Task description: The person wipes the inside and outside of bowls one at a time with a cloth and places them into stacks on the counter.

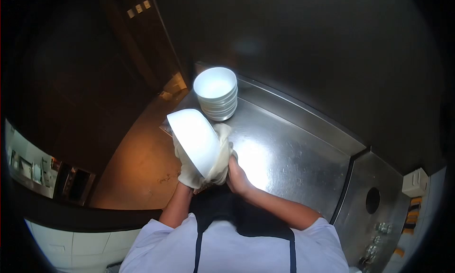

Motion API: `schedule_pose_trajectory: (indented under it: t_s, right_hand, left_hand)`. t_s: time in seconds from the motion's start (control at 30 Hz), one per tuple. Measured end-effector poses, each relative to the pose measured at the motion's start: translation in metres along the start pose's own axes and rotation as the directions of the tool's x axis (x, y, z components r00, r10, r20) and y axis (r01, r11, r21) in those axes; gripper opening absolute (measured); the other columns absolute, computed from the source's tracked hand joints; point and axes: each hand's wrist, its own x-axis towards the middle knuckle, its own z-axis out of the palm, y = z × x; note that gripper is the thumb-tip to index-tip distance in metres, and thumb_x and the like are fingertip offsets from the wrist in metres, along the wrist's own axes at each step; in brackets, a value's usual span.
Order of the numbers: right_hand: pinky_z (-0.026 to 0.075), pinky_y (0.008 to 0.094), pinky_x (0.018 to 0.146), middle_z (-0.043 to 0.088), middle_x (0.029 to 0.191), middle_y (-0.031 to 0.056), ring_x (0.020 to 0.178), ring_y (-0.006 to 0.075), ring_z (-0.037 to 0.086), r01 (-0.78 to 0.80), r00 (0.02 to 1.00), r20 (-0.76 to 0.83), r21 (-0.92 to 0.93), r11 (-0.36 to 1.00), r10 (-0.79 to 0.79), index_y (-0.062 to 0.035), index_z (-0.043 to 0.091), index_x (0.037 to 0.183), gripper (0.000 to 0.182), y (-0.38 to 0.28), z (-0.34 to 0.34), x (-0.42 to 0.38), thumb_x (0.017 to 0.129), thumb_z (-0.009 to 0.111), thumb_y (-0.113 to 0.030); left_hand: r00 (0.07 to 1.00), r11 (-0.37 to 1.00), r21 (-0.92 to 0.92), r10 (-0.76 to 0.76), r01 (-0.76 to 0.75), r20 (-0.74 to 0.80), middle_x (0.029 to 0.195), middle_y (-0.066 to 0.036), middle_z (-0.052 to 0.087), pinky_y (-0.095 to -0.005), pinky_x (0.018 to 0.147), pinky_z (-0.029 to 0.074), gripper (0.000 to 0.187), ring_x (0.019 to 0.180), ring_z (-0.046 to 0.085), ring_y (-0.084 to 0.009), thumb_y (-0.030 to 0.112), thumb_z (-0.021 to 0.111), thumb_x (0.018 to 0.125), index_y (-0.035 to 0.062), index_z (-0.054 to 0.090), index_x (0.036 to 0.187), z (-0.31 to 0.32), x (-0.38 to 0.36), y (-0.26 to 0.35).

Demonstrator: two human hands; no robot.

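A white bowl, tilted on its side, is held in front of my chest. My left hand is largely hidden under pale fabric and grips the bowl from its lower left side. A cream cloth lies bunched against the bowl's right side. My right hand is closed on this cloth and presses it to the bowl, with most of its fingers hidden. Just beyond the held bowl, a stack of several white bowls stands upright on the metal counter.
A raised metal ledge runs along the dark back wall. To the right, another steel surface has a round dark hole and several small glass items. A white box is by the far right wall. An orange-lit brown surface lies left.
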Motion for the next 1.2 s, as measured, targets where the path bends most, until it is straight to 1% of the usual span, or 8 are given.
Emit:
schedule_pose_trajectory:
  t_s: [0.03,0.23,0.3,0.4,0.53,0.63,1.07,1.2]
  right_hand:
    - [0.039,0.0342,0.111,0.057,0.136,0.0181,0.131,0.0243,0.052,0.107,0.991,0.105,-0.289,0.951,-0.080,0.0040,0.054,0.135,0.045,-0.005,-0.005,-0.004,0.110,0.033,-0.026]
    - [0.040,0.0440,0.109,0.061,0.130,0.0232,0.126,0.0352,0.056,0.461,0.877,0.010,-0.303,0.834,-0.481,0.0035,0.058,0.128,0.037,-0.048,0.007,0.012,0.101,0.054,-0.021]
    - [0.041,0.0438,0.109,0.061,0.130,0.0215,0.127,0.0315,0.056,0.309,0.951,0.052,-0.186,0.933,-0.305,0.0018,0.059,0.129,0.038,-0.034,-0.020,0.032,0.105,0.048,-0.025]
    - [0.043,0.0390,0.109,0.062,0.136,0.0159,0.127,0.0234,0.058,-0.211,0.970,0.006,0.506,0.837,0.242,0.0006,0.058,0.135,0.049,-0.005,-0.022,0.051,0.108,0.042,-0.037]
    - [0.054,0.0344,0.096,0.068,0.124,0.0158,0.113,0.0226,0.066,0.051,0.988,-0.151,0.220,0.974,-0.018,0.0012,0.056,0.137,0.052,0.082,-0.014,0.049,0.108,0.044,-0.039]
    - [0.051,0.0336,0.097,0.068,0.123,0.0147,0.113,0.0213,0.065,-0.105,0.994,-0.033,0.040,0.994,0.106,0.0033,0.060,0.133,0.051,0.040,-0.032,0.039,0.107,0.043,-0.037]
    - [0.047,0.0346,0.103,0.067,0.124,0.0120,0.115,0.0209,0.064,-0.221,0.944,-0.217,0.142,0.965,0.249,0.0043,0.063,0.127,0.044,0.061,-0.045,0.121,0.105,0.045,-0.030]
    - [0.048,0.0346,0.102,0.066,0.126,0.0133,0.115,0.0215,0.064,-0.230,0.938,-0.226,0.159,0.960,0.262,0.0045,0.062,0.128,0.044,0.053,-0.044,0.144,0.104,0.044,-0.028]
  left_hand:
    - [1.000,1.000,0.010,0.015,-0.015,-0.014,0.124,-0.009,0.063,-0.0336,0.097,0.049,0.039,0.114,0.061,-0.0198,0.026,0.054,0.106,0.0047,0.052,0.139,-0.002,0.000,0.002]
    - [0.999,0.998,0.040,0.041,-0.041,0.003,0.120,-0.007,0.064,-0.0324,0.092,0.051,0.037,0.109,0.063,-0.0189,0.027,0.054,0.106,0.0054,0.054,0.137,0.003,0.003,0.003]
    - [1.000,0.998,0.052,0.022,-0.023,0.020,0.118,-0.007,0.064,-0.0320,0.090,0.052,0.037,0.108,0.063,-0.0187,0.027,0.054,0.106,0.0057,0.055,0.136,0.008,0.002,-0.006]
    - [0.999,0.994,0.101,0.032,-0.032,0.006,0.116,-0.006,0.065,-0.0315,0.088,0.053,0.036,0.105,0.064,-0.0182,0.028,0.054,0.106,0.0061,0.056,0.135,0.007,0.004,-0.021]
    - [0.951,0.906,0.371,0.272,-0.202,-0.147,0.113,-0.005,0.066,-0.0307,0.085,0.054,0.035,0.102,0.065,-0.0177,0.028,0.055,0.106,0.0066,0.057,0.133,-0.029,0.047,-0.030]
    - [0.854,0.721,0.626,0.494,-0.298,-0.162,0.111,-0.004,0.067,-0.0301,0.083,0.055,0.034,0.100,0.066,-0.0173,0.029,0.055,0.106,0.0070,0.058,0.132,-0.072,0.111,-0.028]
    - [0.857,0.305,0.818,0.344,-0.487,0.383,0.096,-0.006,0.064,-0.0344,0.077,0.052,0.014,0.090,0.064,-0.0211,0.011,0.054,0.098,0.0077,0.061,0.109,-0.151,0.292,-0.006]
    - [0.876,-0.058,0.913,0.264,-0.403,0.403,0.094,-0.007,0.063,-0.0357,0.076,0.052,0.012,0.088,0.064,-0.0223,0.008,0.054,0.095,0.0080,0.062,0.105,-0.147,0.306,-0.004]
